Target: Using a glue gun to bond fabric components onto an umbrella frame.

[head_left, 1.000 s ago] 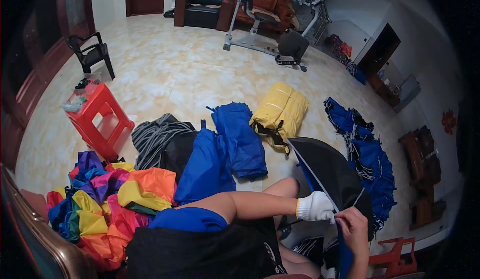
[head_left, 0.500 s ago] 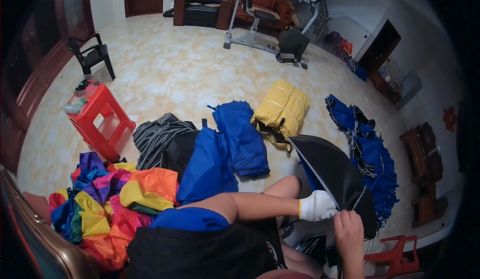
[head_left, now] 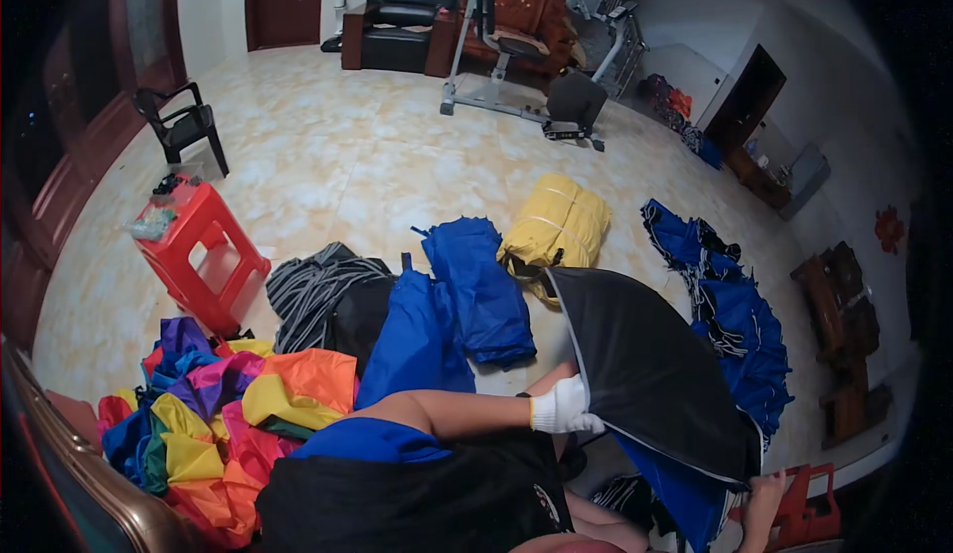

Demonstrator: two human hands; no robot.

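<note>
A black umbrella canopy [head_left: 650, 364] with grey edging and a blue inner side is spread in front of me on the right. My left hand [head_left: 566, 407], in a white knit glove, grips its near left edge; the fingertips are partly hidden by the fabric. At the canopy's lower right corner, my bare right hand [head_left: 764, 501] pinches the edge with closed fingers. Between my two hands the cloth is stretched, and its blue side [head_left: 675, 483] hangs below the edge. Over my lap lies black cloth [head_left: 397, 498].
Multicoloured fabric [head_left: 233, 404] is heaped at my left, beside a red stool [head_left: 204, 245]. Ahead lie grey-black cloth [head_left: 323, 295], folded blue cloth [head_left: 476, 285] and a tied yellow bundle [head_left: 561, 220]. More blue canopies [head_left: 740, 315] line the right; a red plastic seat [head_left: 809, 508] stands nearby.
My right hand has moved right and down with the canopy's corner, away from my left hand. My gloved left hand has shifted left. The canopy is now spread wider, showing more blue underneath.
</note>
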